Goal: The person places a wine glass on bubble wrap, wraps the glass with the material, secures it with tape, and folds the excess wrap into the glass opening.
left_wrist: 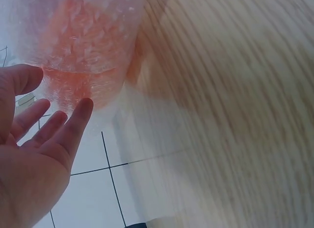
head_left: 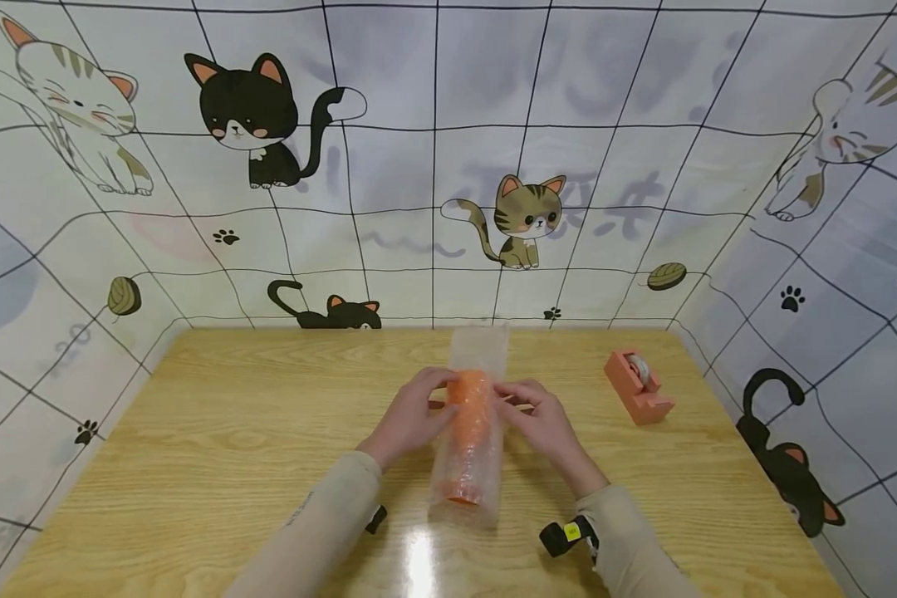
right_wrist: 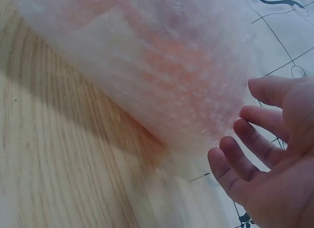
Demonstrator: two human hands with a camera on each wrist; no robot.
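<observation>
An orange, roughly cylindrical object (head_left: 469, 423) lies inside clear bubble wrap (head_left: 480, 347) in the middle of the table; the layers blur its exact kind. Loose wrap extends beyond its far end and a little past its near end. On the left side, my left hand (head_left: 419, 411) touches the wrapped bundle with thumb and fingertips spread apart. My right hand (head_left: 538, 415) touches the opposite side, its fingers loosely extended. Both wrist views show the fingertips against or close beside the bubble wrap, with the palms away from it.
A coral-pink tape dispenser (head_left: 635, 390) with a roll of tape stands at the right rear of the wooden table (head_left: 254, 415). Cat-print cloth (head_left: 396, 166) encloses the back and sides. A black wrist camera (head_left: 566, 536) hangs by the right sleeve.
</observation>
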